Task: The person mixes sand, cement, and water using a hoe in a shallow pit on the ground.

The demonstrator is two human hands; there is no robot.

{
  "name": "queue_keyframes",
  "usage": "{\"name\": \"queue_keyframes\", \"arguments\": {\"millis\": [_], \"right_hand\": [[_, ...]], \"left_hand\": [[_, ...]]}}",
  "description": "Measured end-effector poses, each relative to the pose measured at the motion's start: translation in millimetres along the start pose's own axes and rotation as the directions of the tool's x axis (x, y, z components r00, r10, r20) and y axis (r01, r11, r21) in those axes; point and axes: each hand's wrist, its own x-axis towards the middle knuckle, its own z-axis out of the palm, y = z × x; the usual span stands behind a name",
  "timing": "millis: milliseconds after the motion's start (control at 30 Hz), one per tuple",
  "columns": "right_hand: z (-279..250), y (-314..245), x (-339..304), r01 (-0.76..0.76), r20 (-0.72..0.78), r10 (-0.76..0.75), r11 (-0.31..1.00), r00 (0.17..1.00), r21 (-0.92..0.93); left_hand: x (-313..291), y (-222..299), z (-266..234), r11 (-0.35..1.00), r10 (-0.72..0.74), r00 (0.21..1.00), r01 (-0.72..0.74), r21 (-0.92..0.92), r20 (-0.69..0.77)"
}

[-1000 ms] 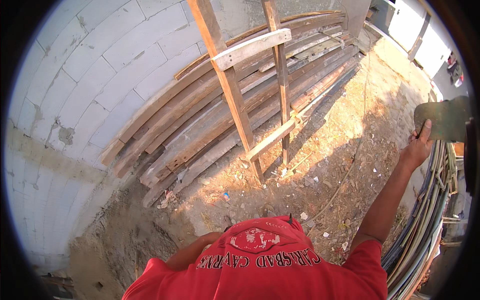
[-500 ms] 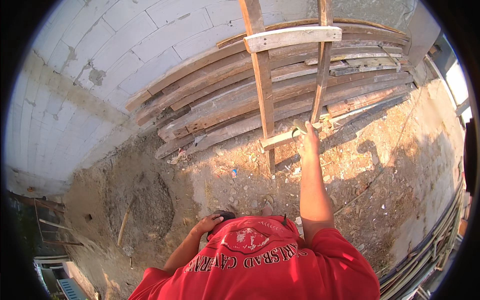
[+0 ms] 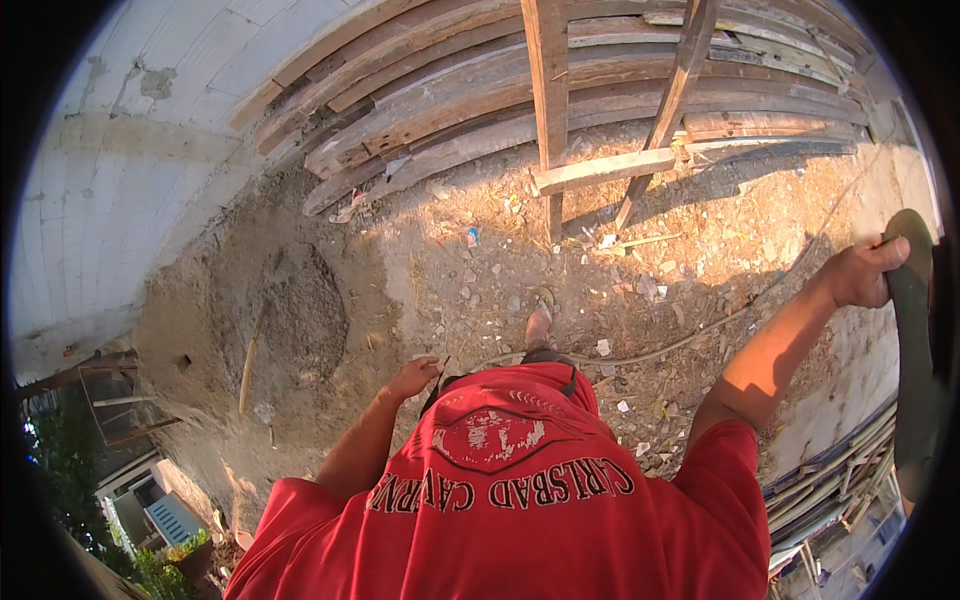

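Observation:
My right hand point(image 3: 868, 272), out at the far right, is closed with its thumb over a long, flat, dark green thing point(image 3: 912, 350). The picture's rim cuts that thing off, so its kind cannot be told. Beside my waist, my left hand point(image 3: 412, 379) has its fingers stretched out, near a dark edge by my shirt; I see nothing clearly held in it. Ahead stands a ladder-like wooden frame point(image 3: 547, 110) with two uprights and a low crosspiece point(image 3: 605, 171). Neither hand touches it.
Long boards point(image 3: 440, 95) lie stacked along the pale block wall point(image 3: 130, 170). A grey mortar heap point(image 3: 300, 310) with a wooden handle point(image 3: 248, 370) in it is on my left. Rubble and a hose point(image 3: 700, 330) cover the ground. Thin poles point(image 3: 830, 465) lie at the lower right.
My right hand has left the frame's low crosspiece and swung far right, now gripping the dark green thing. My left hand has lifted off the dark thing at my waist. The view has shifted.

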Motion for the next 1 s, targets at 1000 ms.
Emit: {"name": "queue_keyframes", "arguments": {"millis": [1000], "right_hand": [[-90,59,-529,0.433,0.466,0.405,0.900,-0.786,-0.051]], "left_hand": [[-42,-136,62,0.770,-0.268,0.926,0.039,-0.637,-0.267]]}}
